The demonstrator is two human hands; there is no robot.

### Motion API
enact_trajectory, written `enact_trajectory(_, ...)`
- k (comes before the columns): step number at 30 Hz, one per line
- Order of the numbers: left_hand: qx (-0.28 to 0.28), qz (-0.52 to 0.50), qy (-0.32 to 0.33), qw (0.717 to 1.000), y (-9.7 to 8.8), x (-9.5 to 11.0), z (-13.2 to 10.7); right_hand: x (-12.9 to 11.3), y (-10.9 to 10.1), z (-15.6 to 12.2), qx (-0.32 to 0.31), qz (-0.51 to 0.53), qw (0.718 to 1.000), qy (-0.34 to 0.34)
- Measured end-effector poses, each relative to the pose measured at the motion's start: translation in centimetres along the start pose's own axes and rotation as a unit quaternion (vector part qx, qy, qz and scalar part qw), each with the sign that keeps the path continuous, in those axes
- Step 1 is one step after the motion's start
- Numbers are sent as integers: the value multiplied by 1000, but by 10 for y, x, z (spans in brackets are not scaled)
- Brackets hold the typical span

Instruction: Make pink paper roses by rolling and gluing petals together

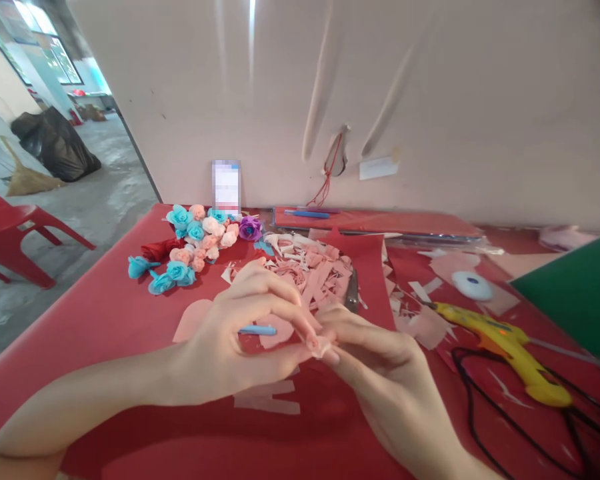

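A small pink paper flower (318, 345) is pinched between the fingertips of both hands above the red table. My left hand (250, 320) comes in from the left, its thumb and fingers closed on the flower. From the right, my right hand (380, 353) grips the flower's other side. Beneath my left hand lie a blue pen-like stick (258, 330) and pink paper petals (193, 319). Pink paper strips (267, 400) lie closer to me. Behind the hands spreads a heap of pink paper scraps (320, 267).
Finished paper flowers (213, 233) cluster at the back left, before a propped phone (227, 187). At right lie a yellow glue gun (510, 350) with a black cord (473, 413), a white oval object (472, 286) and a green sheet (580, 300). A red chair (20, 227) stands left.
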State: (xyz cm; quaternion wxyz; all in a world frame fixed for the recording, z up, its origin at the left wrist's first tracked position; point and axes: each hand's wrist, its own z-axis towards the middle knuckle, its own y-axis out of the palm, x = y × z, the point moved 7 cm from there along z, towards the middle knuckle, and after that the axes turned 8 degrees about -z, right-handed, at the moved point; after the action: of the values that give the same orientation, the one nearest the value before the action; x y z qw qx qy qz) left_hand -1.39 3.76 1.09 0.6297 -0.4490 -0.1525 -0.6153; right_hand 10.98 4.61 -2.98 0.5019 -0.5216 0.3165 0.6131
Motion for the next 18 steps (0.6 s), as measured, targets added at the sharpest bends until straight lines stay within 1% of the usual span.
enact_trajectory(3, 3, -19, 17, 1000, 2, 4, 4, 0, 0, -2, 3, 25, 1000, 8)
enact_trajectory(6, 7, -19, 26, 999, 1, 7, 3, -2, 0, -3, 1, 29, 1000, 12)
enact_trajectory(9, -5, -24, 27, 999, 1, 8, 3, -1, 1, -2, -10, 43, 998, 33)
enact_trajectory(13, -38, -59, 34, 997, 2, 8, 7, 3, 9, 2, -67, 118, 987, 91)
enact_trajectory(16, -76, -88, 60, 991, 3, 8, 11, 10, 16, 3, -117, 192, 962, 156)
enact_trajectory(18, -110, -94, 81, 986, 4, 10, 12, 13, 21, 3, -148, 217, 947, 186)
